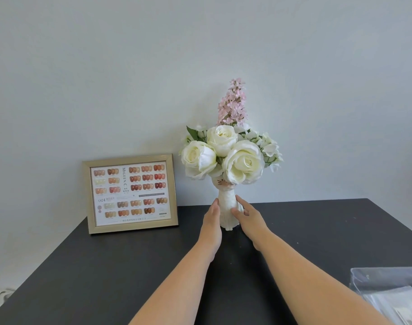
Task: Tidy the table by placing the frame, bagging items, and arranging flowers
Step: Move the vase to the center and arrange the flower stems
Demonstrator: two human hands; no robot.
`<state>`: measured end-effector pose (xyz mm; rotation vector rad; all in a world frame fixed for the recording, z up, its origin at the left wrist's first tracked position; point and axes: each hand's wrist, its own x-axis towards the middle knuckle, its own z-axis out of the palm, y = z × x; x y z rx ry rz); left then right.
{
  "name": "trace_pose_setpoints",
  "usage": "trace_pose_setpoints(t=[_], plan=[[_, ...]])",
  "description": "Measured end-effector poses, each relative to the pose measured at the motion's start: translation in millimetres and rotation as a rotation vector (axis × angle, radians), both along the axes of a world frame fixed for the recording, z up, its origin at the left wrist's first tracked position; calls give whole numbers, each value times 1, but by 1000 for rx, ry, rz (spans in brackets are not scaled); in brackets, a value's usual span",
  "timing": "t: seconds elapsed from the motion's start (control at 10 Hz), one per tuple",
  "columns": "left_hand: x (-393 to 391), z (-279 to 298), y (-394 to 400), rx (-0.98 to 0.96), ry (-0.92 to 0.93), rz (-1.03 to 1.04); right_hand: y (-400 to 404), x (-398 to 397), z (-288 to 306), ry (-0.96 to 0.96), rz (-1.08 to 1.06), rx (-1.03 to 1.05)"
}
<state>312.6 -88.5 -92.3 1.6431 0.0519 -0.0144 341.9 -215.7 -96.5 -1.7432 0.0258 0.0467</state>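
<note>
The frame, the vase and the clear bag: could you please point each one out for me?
frame (87, 198), head view, on its left gold border.
vase (226, 202), head view, on its white neck between the hands.
clear bag (388, 277), head view, on its top flap.

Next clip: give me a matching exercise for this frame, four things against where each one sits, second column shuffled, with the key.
Things:
1. frame
2. vase
3. clear bag
4. pink sprig

Places:
A. between both hands, near the wall
B. topmost in the bouquet
C. upright, back left of the table
D. flat at the near right edge

Pairs: 1-C, 2-A, 3-D, 4-B. The left hand and right hand flank the vase.
</note>
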Motion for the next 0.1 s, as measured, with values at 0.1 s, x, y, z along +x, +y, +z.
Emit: trace_pose_setpoints(t=[0.1], plan=[[-2, -9, 2, 52, -18, -5, -1, -3, -4, -21, -22, -13]])
